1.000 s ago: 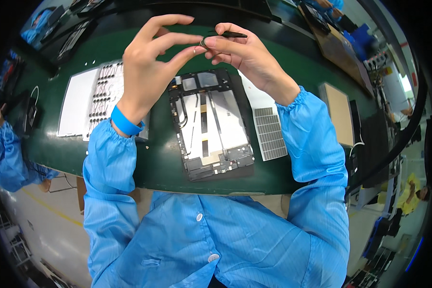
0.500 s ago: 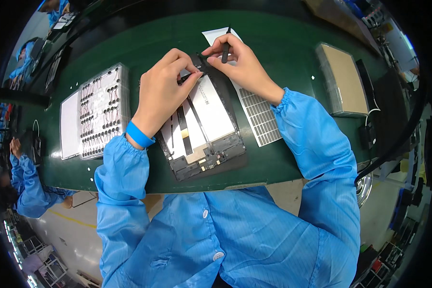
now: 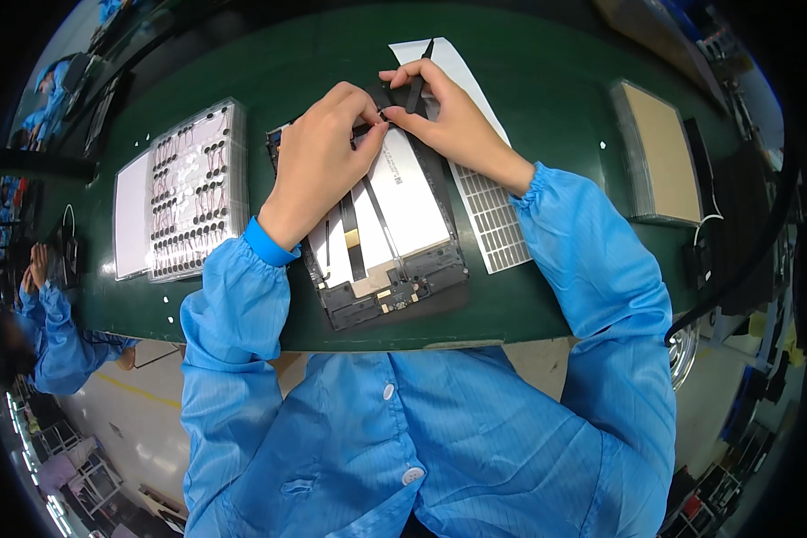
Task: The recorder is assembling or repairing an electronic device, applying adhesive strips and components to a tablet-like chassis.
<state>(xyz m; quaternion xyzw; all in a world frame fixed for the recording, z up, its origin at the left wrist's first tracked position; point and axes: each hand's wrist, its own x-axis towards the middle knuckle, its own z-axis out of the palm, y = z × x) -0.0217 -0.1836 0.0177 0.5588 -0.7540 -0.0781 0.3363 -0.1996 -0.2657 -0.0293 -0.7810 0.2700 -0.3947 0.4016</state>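
An opened tablet (image 3: 408, 211) lies tilted on the green table in front of me, its white metal back plate, dark flex strips and lower circuit board showing. My left hand (image 3: 327, 152), with a blue wrist band (image 3: 269, 240), is closed in a pinch over the tablet's far edge; what its fingertips hold is too small to make out. Beside them, the thumb of my right hand (image 3: 457, 121) presses at the same edge. Black tweezers (image 3: 417, 90) are tucked in the right hand's fingers, tips pointing away. A white label sheet (image 3: 493, 215) lies right of the tablet, partly under my right hand.
Clear trays (image 3: 188, 193) of small black round parts with wires stand on the left, next to a white pad (image 3: 132, 215). On the right sits a stack of trays with a tan top (image 3: 662, 152), near a black cable (image 3: 744, 269). Another person (image 3: 58, 332) sits far left.
Both hands have drawn closer together at the tablet's far edge, the right thumb now meeting the left fingertips. In the picture, the tablet and trays have shifted slightly.
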